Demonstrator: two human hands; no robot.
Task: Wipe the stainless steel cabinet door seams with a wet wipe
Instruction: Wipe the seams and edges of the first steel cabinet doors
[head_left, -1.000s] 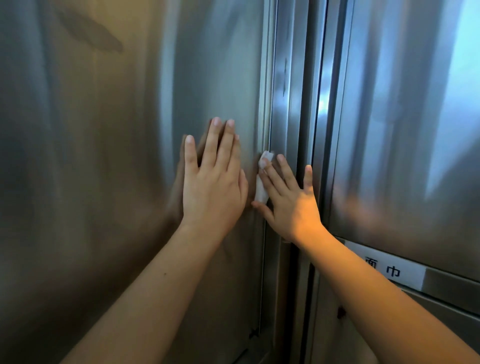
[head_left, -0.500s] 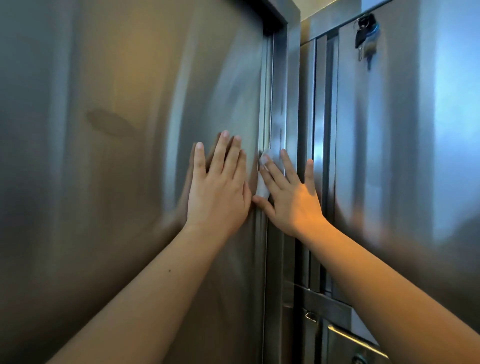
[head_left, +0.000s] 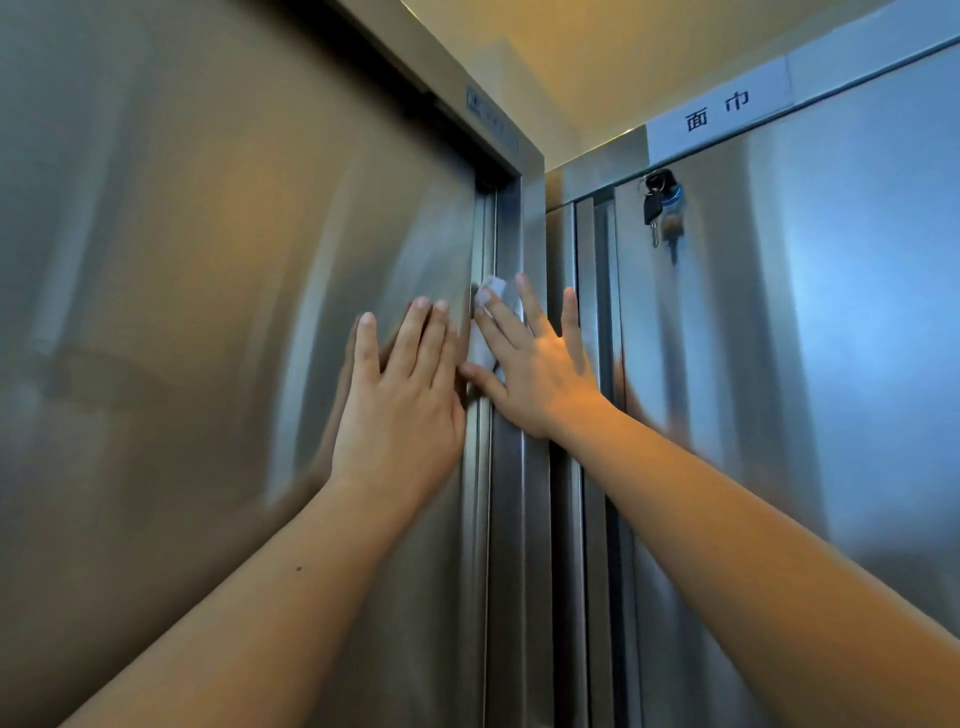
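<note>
Close against two tall stainless steel cabinets that meet in a corner, a person reaches forward with both bare arms. Left hand (head_left: 400, 395) lies flat on the left cabinet door (head_left: 218, 312), fingers spread and holding nothing, seemingly to steady the door. Right hand (head_left: 535, 364), at three o'clock from the left and almost touching it, presses a small white wet wipe (head_left: 485, 322) against the vertical door seam (head_left: 485, 519). Its grip is no pinch: the fingers are stretched out, with the forefinger and thumb pinning the wipe flat to the metal edge. The wipe shows at eleven o'clock from the right palm, folded small, lying right on the seam where the door meets its frame.

At one o'clock from the hands, a bunch of keys (head_left: 661, 205) hangs from the lock of the right cabinet door (head_left: 857, 338). Above that, at the top, a white label (head_left: 719, 109) carries two printed characters.

As a judgement, the work looks mid-way: the wipe sits about a third of the way down the visible seam, with a short stretch above it up to the door's top corner. Whether the seam below the hands is already clean cannot be told, and the narrow seams of the right cabinet look untouched
</note>
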